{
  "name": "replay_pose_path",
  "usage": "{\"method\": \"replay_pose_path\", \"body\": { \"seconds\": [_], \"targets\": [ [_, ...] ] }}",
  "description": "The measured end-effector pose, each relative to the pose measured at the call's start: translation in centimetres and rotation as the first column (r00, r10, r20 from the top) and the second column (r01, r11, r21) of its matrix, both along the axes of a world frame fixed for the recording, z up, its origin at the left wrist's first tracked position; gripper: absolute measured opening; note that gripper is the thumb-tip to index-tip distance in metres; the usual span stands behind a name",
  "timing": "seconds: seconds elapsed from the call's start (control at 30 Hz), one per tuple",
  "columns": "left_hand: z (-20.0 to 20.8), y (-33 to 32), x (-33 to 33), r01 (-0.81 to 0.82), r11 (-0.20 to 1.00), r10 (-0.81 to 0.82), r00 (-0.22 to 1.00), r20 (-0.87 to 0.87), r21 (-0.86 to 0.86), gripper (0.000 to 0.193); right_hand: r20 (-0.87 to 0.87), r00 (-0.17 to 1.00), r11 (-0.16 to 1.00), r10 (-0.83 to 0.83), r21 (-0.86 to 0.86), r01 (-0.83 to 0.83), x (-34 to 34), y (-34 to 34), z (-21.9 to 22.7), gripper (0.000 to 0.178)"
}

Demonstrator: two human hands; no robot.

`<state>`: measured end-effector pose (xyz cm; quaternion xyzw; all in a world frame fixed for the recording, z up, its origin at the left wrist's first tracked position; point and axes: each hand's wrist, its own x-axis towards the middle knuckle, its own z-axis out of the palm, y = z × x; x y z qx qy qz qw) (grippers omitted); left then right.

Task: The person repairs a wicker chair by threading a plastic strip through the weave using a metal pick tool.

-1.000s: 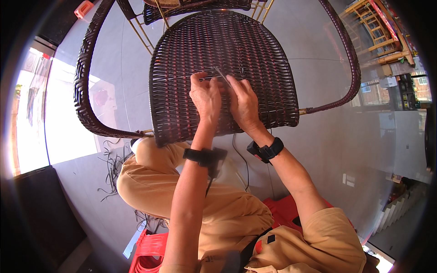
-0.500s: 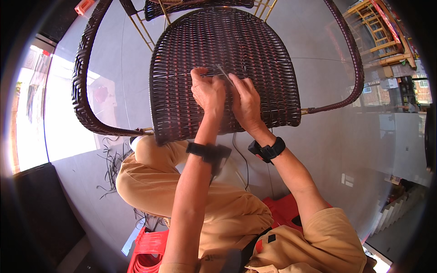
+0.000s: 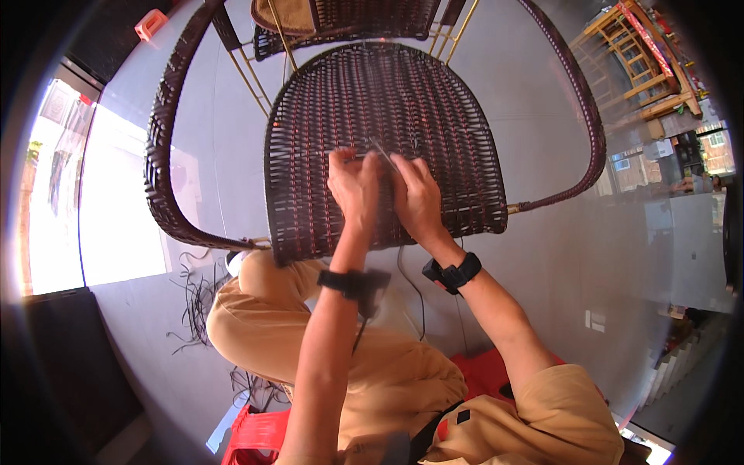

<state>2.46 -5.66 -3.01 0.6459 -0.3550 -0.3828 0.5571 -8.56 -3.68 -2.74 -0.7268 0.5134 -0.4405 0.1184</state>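
Note:
A dark brown woven chair seat [image 3: 457,116] lies in front of me, with reddish strands running through its weave. Over its near half, my right hand [image 3: 419,200] is closed around a thin grey metal tool [image 3: 381,150]; its slim end points up and left, and its kind is hard to make out. Close beside it, my left hand [image 3: 353,190] is curled, thumb and fingers drawn together near the tool. Whatever those fingers pinch is hidden and slightly blurred. Both hands are just above or on the weave.
Woven armrests curve out at left [image 3: 161,147] and right [image 3: 593,147] of the seat. Loose dark strands [image 3: 198,298] lie on the floor by my bent knee. Red plastic stools [image 3: 260,430] are near me. A wooden frame [image 3: 643,62] stands far right.
The chair and both hands sit a little lower in the picture, as the view has tilted. My left hand is now nearer the tool; the right still holds it.

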Motion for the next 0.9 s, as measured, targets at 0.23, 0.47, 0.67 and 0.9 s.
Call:
{"method": "replay_pose_path", "body": {
  "seconds": [0.23,0.47,0.67,0.9],
  "targets": [
    [-0.5,0.7,1.0,0.056,0.998,-0.053,0.994,-0.094,0.025,0.031,-0.004,1.0,0.997,0.015,0.075,-0.014,-1.5,0.9,0.9,0.02],
    [1.2,0.8,1.3,0.103,0.99,-0.074,0.959,-0.274,0.095,0.038,-0.113,0.99,0.981,0.084,0.184,-0.062,-2.1,-1.7,3.5,0.021],
    [0.6,0.6,1.4,0.145,0.986,-0.12,0.959,-0.255,0.084,0.057,-0.332,0.927,0.956,0.172,0.283,-0.076,-1.6,-4.1,5.4,0.026],
    [1.4,0.6,1.7,0.193,0.972,-0.167,0.968,-0.187,0.132,0.055,-0.292,0.929,0.931,0.228,0.343,-0.121,-1.8,-4.7,5.9,0.025]
  ]
}}
